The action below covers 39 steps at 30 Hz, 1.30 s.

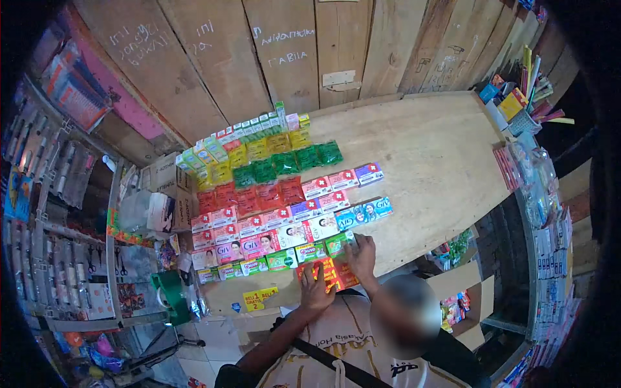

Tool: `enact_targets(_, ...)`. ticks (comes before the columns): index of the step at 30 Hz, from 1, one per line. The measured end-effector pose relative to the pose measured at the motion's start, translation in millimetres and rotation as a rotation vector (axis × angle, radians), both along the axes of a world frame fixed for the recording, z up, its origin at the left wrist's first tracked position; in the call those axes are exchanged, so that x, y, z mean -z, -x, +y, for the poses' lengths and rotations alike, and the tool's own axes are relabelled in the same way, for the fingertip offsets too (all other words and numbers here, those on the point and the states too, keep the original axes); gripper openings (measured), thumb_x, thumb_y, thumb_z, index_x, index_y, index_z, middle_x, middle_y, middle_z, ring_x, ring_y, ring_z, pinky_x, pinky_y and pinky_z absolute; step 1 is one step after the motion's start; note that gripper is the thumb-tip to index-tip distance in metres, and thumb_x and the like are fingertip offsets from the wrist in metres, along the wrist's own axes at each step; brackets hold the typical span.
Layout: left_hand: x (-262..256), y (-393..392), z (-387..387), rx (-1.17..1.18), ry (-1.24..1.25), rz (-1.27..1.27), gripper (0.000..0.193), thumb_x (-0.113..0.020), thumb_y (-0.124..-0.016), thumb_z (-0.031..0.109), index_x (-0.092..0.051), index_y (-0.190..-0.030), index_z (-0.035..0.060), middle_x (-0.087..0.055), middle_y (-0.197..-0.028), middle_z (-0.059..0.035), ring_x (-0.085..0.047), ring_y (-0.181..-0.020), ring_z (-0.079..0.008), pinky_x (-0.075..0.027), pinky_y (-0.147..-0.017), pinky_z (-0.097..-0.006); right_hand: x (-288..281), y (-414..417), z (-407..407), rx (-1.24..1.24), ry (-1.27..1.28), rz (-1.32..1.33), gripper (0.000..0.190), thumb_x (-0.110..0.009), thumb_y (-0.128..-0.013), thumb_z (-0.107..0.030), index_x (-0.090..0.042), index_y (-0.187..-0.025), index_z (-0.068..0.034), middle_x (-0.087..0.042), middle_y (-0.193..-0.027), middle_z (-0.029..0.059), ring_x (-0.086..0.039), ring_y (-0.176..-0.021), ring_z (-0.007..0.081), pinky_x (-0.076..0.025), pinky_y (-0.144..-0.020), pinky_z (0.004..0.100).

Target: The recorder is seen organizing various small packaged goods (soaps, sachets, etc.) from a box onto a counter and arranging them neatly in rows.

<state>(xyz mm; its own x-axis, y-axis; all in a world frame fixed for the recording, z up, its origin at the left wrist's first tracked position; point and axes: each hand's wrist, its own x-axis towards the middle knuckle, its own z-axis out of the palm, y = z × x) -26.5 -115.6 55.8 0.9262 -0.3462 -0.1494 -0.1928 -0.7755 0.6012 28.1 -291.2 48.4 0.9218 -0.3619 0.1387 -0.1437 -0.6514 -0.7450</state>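
Near the front edge of a wooden table (436,145), my left hand (315,288) rests on a red and yellow printed pack (343,275), fingers on its top. My right hand (361,254) is at the right end of a row of green Nuvo soap boxes (310,251); its fingers touch the end box (338,242), and whether they grip it is unclear. Behind stand rows of Giv soap boxes (293,234), pink and purple Zen boxes (276,217), red packets (268,194), green packets (284,163), yellow packets (257,149) and upright small boxes (252,127).
A yellow printed card (260,298) lies at the table's front edge. Cardboard boxes (167,179) and a green tape roll (170,298) are at left. An open carton (480,296) stands below right. A basket of rolled items (524,122) sits at far right.
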Motion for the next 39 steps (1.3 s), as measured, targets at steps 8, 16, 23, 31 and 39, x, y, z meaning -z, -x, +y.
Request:
enact_targets(8,-24,-57,-47,0.004,0.170,-0.102,0.054,-0.068,-0.078,0.024,-0.050,-0.124,0.0024,-0.046,-0.120,-0.0207,-0.045,-0.114,-0.0375,-0.037,-0.097,-0.0488,7,-49,-65,0.164,-0.162,-0.210,0.027,-0.067,-0.079,-0.012,-0.062,-0.104,-0.001,-0.061,-0.089,0.0143,-0.059,-0.078,0.0242,-0.047,-0.071,0.0341)
enact_targets(16,-29,-208,-143,-0.005,0.251,-0.231,0.046,-0.066,-0.076,0.011,-0.054,-0.120,0.0045,-0.052,-0.120,-0.0193,-0.046,-0.117,-0.0373,-0.038,-0.101,-0.0456,-8,-172,-144,-0.111,0.221,-0.077,0.061,-0.066,-0.067,-0.012,-0.054,-0.126,-0.016,-0.052,-0.117,0.0221,-0.047,-0.111,0.0416,-0.043,-0.094,0.0494)
enact_targets(23,-3,-256,-182,-0.003,0.009,-0.220,0.053,-0.068,-0.074,0.009,-0.054,-0.125,0.0076,-0.048,-0.127,-0.0172,-0.042,-0.124,-0.0332,-0.033,-0.106,-0.0442,11,-186,-171,-0.315,0.313,0.056,0.064,-0.072,-0.063,-0.017,-0.056,-0.125,-0.021,-0.057,-0.117,0.0121,-0.047,-0.111,0.0370,-0.039,-0.097,0.0449)
enact_targets(31,7,-260,-148,-0.057,0.028,-0.291,0.044,-0.065,-0.075,0.010,-0.059,-0.119,0.0101,-0.053,-0.125,-0.0106,-0.042,-0.124,-0.0284,-0.032,-0.106,-0.0433,4,-164,-184,-0.416,0.137,0.144,0.061,-0.076,-0.060,-0.016,-0.060,-0.119,-0.014,-0.061,-0.107,0.0114,-0.050,-0.104,0.0370,-0.041,-0.093,0.0443)
enact_targets(39,9,-241,-137,-0.097,-0.089,-0.402,0.054,-0.064,-0.080,0.020,-0.051,-0.131,0.0166,-0.045,-0.136,-0.0139,-0.032,-0.134,-0.0317,-0.014,-0.111,-0.0566,-1,-151,-164,-0.464,0.110,0.029,0.063,-0.063,-0.058,-0.006,-0.061,-0.120,-0.016,-0.059,-0.109,0.0139,-0.050,-0.102,0.0360,-0.042,-0.092,0.0456)
